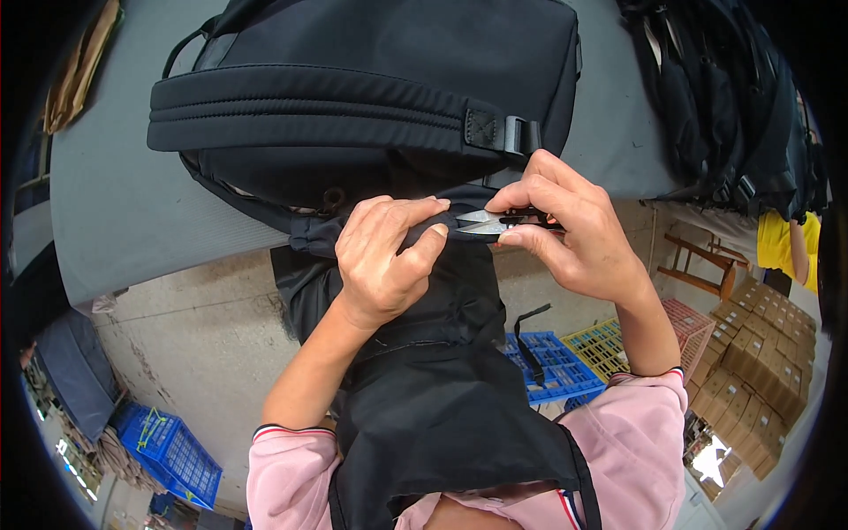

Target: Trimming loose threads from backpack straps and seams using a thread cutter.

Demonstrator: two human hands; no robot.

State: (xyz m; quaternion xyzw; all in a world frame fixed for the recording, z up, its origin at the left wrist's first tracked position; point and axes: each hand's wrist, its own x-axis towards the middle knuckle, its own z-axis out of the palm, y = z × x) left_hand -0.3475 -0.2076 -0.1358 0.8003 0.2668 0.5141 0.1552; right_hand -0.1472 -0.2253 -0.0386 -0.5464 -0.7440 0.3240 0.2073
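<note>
Right-hand grip (579, 228) pinches metal snips (481, 227) (blades slightly parted), while left-hand grip (380, 254) pinches black fabric (422, 232) closely.

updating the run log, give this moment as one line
left hand: gripping black fabric | right hand: holding open snips | backpack: on grey table

Both hands (384, 252) pinching, forearms (314, 362) angled inward

backpack (371, 97), black, lying on table (106, 194) | snips (507, 221), 2 silver blades (479, 228) parted, tips leftward
</note>
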